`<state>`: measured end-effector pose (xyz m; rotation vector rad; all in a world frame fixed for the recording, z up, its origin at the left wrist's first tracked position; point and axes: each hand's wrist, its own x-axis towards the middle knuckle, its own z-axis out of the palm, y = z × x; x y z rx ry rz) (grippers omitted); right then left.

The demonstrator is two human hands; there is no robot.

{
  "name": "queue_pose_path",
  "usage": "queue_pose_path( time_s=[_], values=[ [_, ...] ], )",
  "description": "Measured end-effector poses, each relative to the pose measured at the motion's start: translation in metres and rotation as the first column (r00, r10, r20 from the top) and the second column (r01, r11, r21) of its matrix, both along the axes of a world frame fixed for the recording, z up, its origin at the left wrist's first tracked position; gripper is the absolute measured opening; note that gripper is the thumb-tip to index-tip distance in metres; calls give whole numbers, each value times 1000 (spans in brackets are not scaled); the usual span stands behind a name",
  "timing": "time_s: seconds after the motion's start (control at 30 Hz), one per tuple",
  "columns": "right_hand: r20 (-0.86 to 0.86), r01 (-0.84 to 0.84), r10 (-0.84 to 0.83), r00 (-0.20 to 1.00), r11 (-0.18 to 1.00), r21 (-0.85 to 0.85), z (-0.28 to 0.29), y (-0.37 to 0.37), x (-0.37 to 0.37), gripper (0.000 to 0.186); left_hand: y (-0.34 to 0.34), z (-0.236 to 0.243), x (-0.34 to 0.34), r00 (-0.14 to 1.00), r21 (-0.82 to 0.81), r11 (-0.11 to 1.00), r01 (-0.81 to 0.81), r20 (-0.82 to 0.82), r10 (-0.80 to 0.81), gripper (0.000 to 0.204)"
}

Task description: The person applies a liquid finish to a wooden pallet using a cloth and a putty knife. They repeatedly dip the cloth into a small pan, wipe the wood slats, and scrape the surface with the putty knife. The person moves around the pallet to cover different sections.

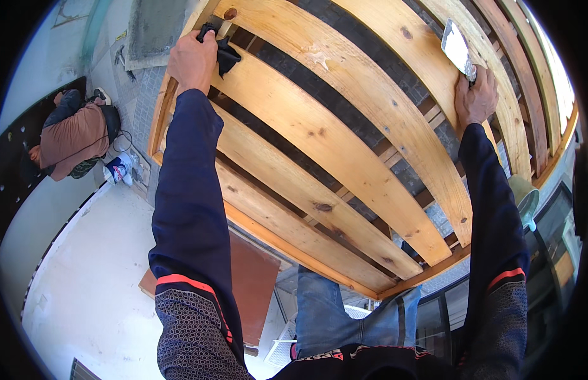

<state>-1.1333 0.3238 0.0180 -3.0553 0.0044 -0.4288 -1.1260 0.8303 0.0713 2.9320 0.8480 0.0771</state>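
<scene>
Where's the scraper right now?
Upper right of the head view: the scraper is in the right hand, its blade pointing up and left, over the wooden slats.

I'm facing a slatted wooden frame [433,270], its knotty slats [313,130] spreading from ten o'clock round to five in my view. At eleven, the black cloth [228,58] I'm gripping is resting against a slat; at twelve, a whitish patch [317,56] is showing.
</scene>
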Motion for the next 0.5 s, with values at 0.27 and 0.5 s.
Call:
queue_pose_path(
  time_s=[0.27,0.5],
  values=[
    [50,-30,30,998,1000,-8,-1,2,0,25,25,-3,10,963,-383,906,182,-115,-242,36],
    [93,-51,54,994,998,-42,-4,-4,2,24,-17,-28,12,981,22,995,96,169,-98,21]
  ],
)
